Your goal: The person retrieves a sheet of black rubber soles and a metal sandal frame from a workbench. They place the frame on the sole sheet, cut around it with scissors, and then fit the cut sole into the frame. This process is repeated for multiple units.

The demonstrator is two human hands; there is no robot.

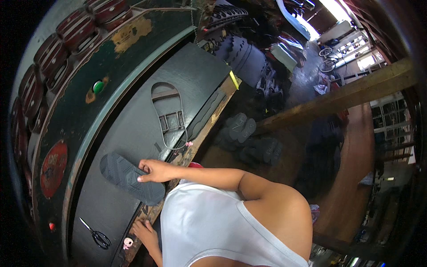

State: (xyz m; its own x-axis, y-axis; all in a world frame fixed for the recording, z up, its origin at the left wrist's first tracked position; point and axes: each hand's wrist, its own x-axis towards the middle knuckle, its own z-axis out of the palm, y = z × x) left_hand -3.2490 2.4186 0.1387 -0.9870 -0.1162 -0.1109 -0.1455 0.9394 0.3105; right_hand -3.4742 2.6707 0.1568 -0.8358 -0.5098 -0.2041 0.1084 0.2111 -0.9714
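Observation:
Shut on the near end of a dark grey shoe sole (pixel 124 173) is my right hand (pixel 153 171), its thumb pressed on the patterned top. The sole lies aslant on a black sheet (pixel 111 138) on the bench. My left hand (pixel 144 232) rests on the worn bench edge with its fingers apart, holding nothing. A metal sole-shaped cutting die (pixel 181 111) sits on the sheet beyond my right hand. Black-handled scissors (pixel 98 238) lie on the sheet, nearest my left hand.
A dark green machine beam (pixel 113 84) with a green button (pixel 98 86) runs along the bench's far side. Red-brown metal dies (pixel 75 26) are stacked behind it. Dark soles (pixel 240 127) lie in piles at the right, below a slanting wooden beam (pixel 338 95).

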